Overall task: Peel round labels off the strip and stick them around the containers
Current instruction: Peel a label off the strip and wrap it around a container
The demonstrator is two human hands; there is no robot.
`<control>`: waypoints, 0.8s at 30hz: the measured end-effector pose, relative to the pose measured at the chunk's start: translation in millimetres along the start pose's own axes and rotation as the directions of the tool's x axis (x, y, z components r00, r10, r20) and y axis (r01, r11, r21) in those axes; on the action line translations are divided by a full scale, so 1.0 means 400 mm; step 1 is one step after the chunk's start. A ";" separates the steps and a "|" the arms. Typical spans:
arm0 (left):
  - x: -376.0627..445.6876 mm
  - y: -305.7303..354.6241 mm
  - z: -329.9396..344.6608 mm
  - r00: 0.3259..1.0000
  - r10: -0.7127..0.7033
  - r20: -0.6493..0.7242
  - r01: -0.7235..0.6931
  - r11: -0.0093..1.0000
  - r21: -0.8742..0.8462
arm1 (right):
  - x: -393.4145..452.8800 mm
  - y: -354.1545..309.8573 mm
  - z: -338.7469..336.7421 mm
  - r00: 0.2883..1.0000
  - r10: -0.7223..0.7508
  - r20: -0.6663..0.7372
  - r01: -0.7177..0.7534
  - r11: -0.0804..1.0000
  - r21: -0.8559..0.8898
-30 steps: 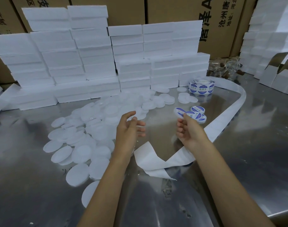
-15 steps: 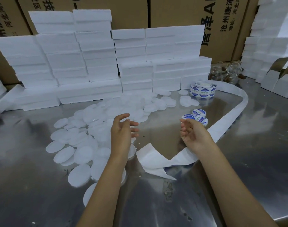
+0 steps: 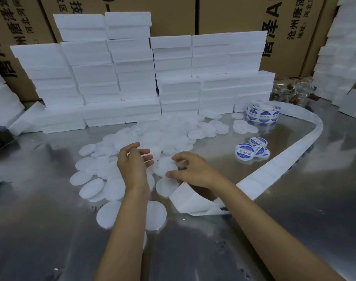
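Note:
Several white round containers lie in a loose pile on the steel table. My left hand hovers over the pile's near side with relaxed fingers and holds nothing. My right hand is just right of it, thumb and fingers pinching the edge of one white container. Three labelled containers with blue round labels sit to the right. The label roll stands behind them. Its white backing strip curves round to a loose end under my right wrist.
Stacks of white foam blocks wall off the back of the table, with cardboard boxes behind. More foam blocks stand at the right. A bag of small glass bottles lies at the back right.
My right hand has moved left, away from the labelled containers, to the pile and has taken a white container by its edge. My left hand has stayed over the pile.

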State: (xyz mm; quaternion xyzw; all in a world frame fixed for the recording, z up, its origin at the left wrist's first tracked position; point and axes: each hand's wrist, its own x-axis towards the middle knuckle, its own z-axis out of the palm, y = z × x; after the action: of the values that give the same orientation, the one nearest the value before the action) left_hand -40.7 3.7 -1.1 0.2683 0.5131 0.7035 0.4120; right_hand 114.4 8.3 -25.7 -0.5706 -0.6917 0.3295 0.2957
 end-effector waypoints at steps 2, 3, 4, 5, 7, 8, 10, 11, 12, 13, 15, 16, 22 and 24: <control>0.002 -0.001 0.001 1.000 0.001 -0.004 -0.001 1.000 0.005 | 0.022 -0.006 0.031 0.999 -0.042 0.013 0.043 0.998 -0.035; 0.003 -0.002 0.002 1.000 -0.001 -0.005 0.001 1.000 0.007 | 0.029 -0.005 0.046 0.998 -0.057 -0.007 0.057 0.998 -0.034; 0.003 -0.003 0.003 1.000 -0.003 -0.004 0.003 1.000 0.006 | 0.033 -0.002 0.058 0.997 -0.066 -0.042 0.066 0.998 -0.017; 0.002 -0.003 0.002 1.000 -0.005 -0.001 0.005 1.000 0.004 | 0.035 0.000 0.065 0.994 -0.072 -0.079 0.073 0.997 0.006; 0.000 -0.002 0.001 1.000 -0.003 0.010 0.003 1.000 0.010 | 0.032 -0.002 0.064 0.986 -0.089 -0.142 0.097 0.994 0.052; -0.002 -0.002 0.001 1.000 0.001 0.021 -0.002 1.000 0.021 | 0.028 -0.005 0.057 0.979 -0.101 -0.179 0.117 0.990 0.083; -0.007 0.002 0.005 0.998 0.010 0.061 -0.013 0.998 0.057 | 0.019 -0.016 0.035 0.952 -0.131 -0.276 0.173 0.976 0.133; -0.010 0.004 0.010 0.995 0.002 0.100 -0.010 0.997 0.076 | 0.012 -0.024 0.024 0.937 -0.147 -0.317 0.200 0.970 0.141; -0.014 0.007 0.015 0.987 -0.021 0.159 0.007 0.996 0.088 | 0.003 -0.033 0.014 0.923 -0.164 -0.348 0.225 0.964 0.144; -0.021 0.009 0.020 0.970 -0.059 0.236 0.035 0.994 0.104 | -0.005 -0.039 0.005 0.910 -0.182 -0.372 0.251 0.957 0.145; -0.036 0.010 0.026 0.901 -0.130 0.413 0.066 0.984 0.165 | -0.020 -0.048 -0.009 0.889 -0.225 -0.398 0.303 0.942 0.145; -0.045 0.007 0.029 0.857 -0.142 0.495 0.057 0.981 0.184 | -0.028 -0.052 -0.014 0.883 -0.249 -0.397 0.328 0.934 0.143; -0.067 0.002 0.031 0.818 -0.067 0.572 -0.030 0.987 0.159 | -0.099 -0.057 -0.064 0.929 -0.218 -0.298 0.264 0.956 0.125; -0.061 0.005 0.028 0.835 -0.061 0.546 -0.030 0.987 0.155 | -0.142 -0.038 -0.116 0.970 -0.200 -0.138 0.224 0.956 0.191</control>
State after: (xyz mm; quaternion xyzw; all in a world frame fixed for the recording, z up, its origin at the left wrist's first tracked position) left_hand -19.9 -11.7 5.4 0.4862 0.4295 0.5508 0.5251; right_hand 151.8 -44.2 12.5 -0.4779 -0.6927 0.3312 0.4267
